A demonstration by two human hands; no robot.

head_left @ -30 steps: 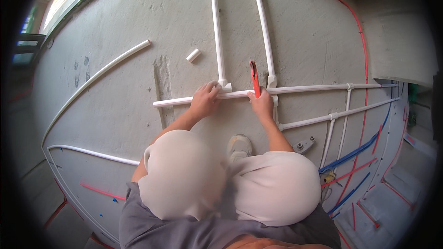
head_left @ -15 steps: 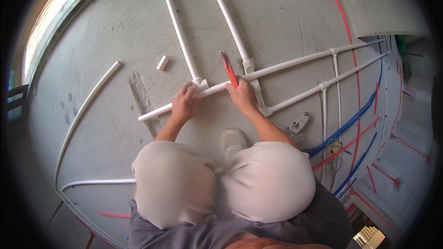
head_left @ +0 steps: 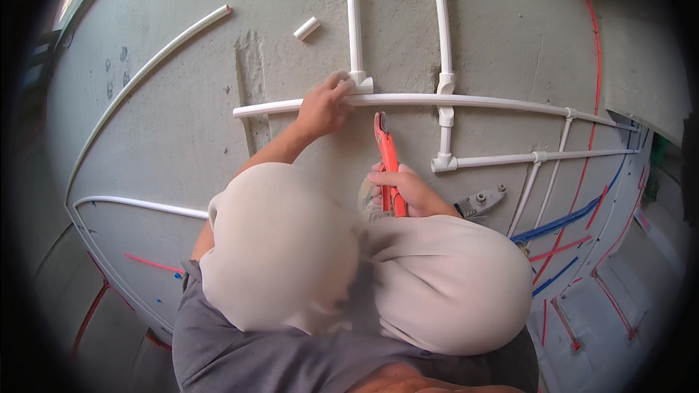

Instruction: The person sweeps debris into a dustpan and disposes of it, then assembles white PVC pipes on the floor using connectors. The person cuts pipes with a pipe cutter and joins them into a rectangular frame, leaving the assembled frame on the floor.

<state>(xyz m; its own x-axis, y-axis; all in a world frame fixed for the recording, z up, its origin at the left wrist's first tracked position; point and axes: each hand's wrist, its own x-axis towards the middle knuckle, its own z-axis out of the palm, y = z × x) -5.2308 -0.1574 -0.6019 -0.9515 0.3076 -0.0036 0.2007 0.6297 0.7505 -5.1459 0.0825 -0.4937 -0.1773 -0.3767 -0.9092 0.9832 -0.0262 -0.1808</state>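
A long white plastic pipe [head_left: 495, 102] lies crosswise over the concrete floor, its free end at the left. My left hand [head_left: 325, 108] is closed around this pipe, with its fingertips beside a white tee fitting [head_left: 362, 83]. My right hand [head_left: 411, 188] grips a red pipe cutter [head_left: 386, 149] by its handles, in front of my right knee. The cutter's jaw end points away from me, just on the near side of the pipe and apart from it. The two red handles stand somewhat spread.
A short white pipe piece [head_left: 307, 28] lies beyond my left hand. A curved white pipe [head_left: 138, 87] stretches along the left. A grey pipe-welding tool [head_left: 482, 201] rests right of my right hand. White pipes, blue pipes [head_left: 564, 223] and red pipes run along the right.
My right hand has drawn the pipe cutter back from the pipe toward my knees. My left hand stays at the pipe, now closer to the tee fitting. The view has shifted.
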